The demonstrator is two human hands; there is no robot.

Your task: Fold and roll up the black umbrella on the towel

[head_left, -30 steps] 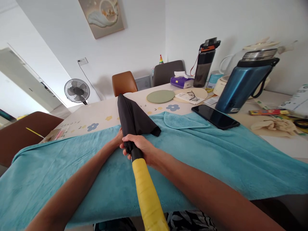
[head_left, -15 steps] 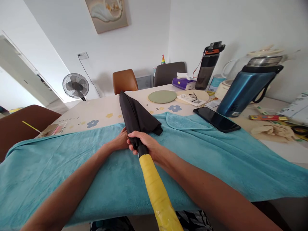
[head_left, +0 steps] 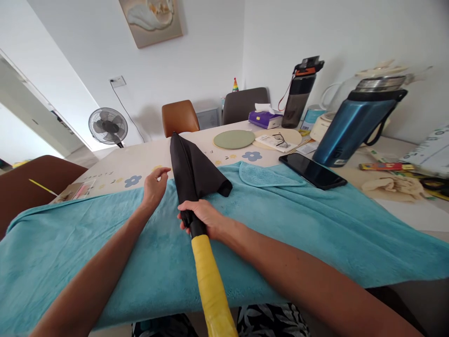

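A folded black umbrella (head_left: 189,168) with a yellow-wrapped handle (head_left: 210,281) lies lengthwise in front of me, its tip pointing away and a loose flap of canopy spread to the right. My right hand (head_left: 203,217) is wrapped round the umbrella just above the yellow part. To the left of the canopy, my left hand (head_left: 155,187) is held apart from it, fingers curved with a gap between thumb and forefinger and nothing in them. Under the umbrella, a turquoise cloth (head_left: 273,243) covers the near side of the table (head_left: 140,157).
On the right are a black phone (head_left: 313,171), a blue thermos (head_left: 354,128), a dark water bottle (head_left: 298,96), scissors (head_left: 437,183) and glasses (head_left: 279,139). A green round mat (head_left: 234,139) and purple tissue box (head_left: 264,119) lie farther back. A fan (head_left: 108,126) stands beyond the table.
My left hand has come off the umbrella and moved left and slightly up. The right hand keeps its grip, and the handle has swung a little to the left.
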